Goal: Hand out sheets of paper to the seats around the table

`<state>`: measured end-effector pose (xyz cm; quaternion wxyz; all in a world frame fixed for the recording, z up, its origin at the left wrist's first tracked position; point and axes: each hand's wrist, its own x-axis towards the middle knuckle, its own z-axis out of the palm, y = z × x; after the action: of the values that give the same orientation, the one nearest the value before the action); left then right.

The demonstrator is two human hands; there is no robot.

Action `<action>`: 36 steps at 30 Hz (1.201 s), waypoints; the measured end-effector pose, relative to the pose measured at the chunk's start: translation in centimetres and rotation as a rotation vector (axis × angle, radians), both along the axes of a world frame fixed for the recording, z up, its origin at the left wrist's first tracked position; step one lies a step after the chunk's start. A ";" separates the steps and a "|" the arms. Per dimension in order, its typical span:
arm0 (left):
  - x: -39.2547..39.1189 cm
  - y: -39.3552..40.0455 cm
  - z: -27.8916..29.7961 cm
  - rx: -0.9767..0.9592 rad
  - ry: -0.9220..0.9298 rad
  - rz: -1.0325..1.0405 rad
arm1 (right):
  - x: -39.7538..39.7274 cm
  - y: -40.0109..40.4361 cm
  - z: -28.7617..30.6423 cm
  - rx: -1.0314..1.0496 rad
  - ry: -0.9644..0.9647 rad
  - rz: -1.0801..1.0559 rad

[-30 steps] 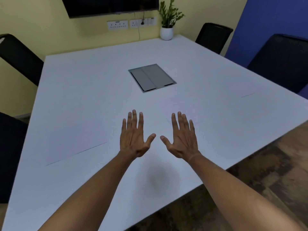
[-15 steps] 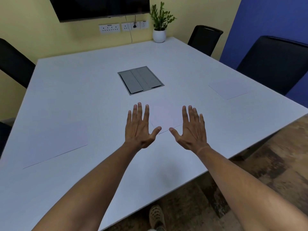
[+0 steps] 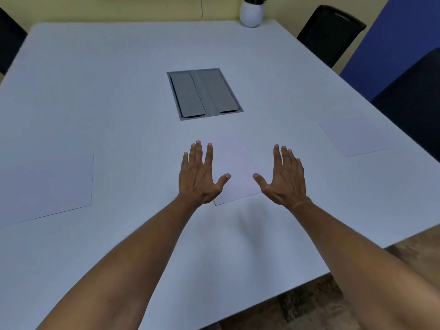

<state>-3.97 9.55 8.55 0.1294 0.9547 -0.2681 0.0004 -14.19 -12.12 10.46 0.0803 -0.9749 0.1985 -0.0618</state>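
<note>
Sheet [image 3: 234,172] now sits between our left hand [image 3: 198,177] and right hand [image 3: 284,178]; view has swung closer. Fingers spread, grasping nothing. Side sheets already placed; we judge handout nearly finished.

A grey cable hatch [image 3: 204,94] sits at the centre. A white plant pot [image 3: 251,14] stands at one o'clock. Black chairs [image 3: 329,32] line two o'clock.
</note>
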 end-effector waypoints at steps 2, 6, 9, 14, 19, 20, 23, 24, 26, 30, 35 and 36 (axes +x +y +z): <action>0.7 -0.7 -0.5 0.001 0.023 0.016 | 1.3 -0.9 -0.5 0.015 0.021 0.008; 2.1 -2.0 -1.6 -0.020 0.068 0.065 | 3.8 -2.3 -1.7 0.023 0.050 0.042; 2.9 -2.8 -2.5 -0.017 0.096 0.122 | 5.8 -3.3 -2.7 0.036 0.091 0.071; 3.3 -4.6 -3.7 -0.030 0.180 0.262 | 9.0 -5.2 -4.5 0.080 0.141 0.127; 3.6 -6.6 -5.0 -0.005 0.256 0.397 | 11.6 -7.0 -6.5 0.116 0.202 0.179; 3.8 -6.9 -5.3 -0.002 0.270 0.425 | 12.1 -7.2 -7.0 0.115 0.216 0.189; 4.2 -7.5 -6.3 0.011 0.322 0.492 | 13.4 -7.7 -8.0 0.146 0.255 0.205; 4.4 -7.6 -6.6 0.011 0.345 0.510 | 13.8 -7.8 -8.3 0.163 0.267 0.204; 4.8 -7.9 -7.3 -0.008 0.390 0.549 | 14.7 -7.9 -8.7 0.203 0.290 0.195; 5.9 -8.4 -8.4 -0.098 0.482 0.664 | 16.2 -8.0 -9.3 0.342 0.339 0.110; 7.1 -9.0 -9.0 -0.212 0.510 0.780 | 17.1 -7.4 -9.4 0.455 0.418 -0.005; 7.2 -9.1 -9.0 -0.232 0.511 0.797 | 17.2 -7.3 -9.4 0.478 0.425 -0.021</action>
<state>3.28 0.47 -0.48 0.2862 0.9319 0.1603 -0.1549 3.05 -19.40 1.09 0.2630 -0.9175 0.2295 0.1907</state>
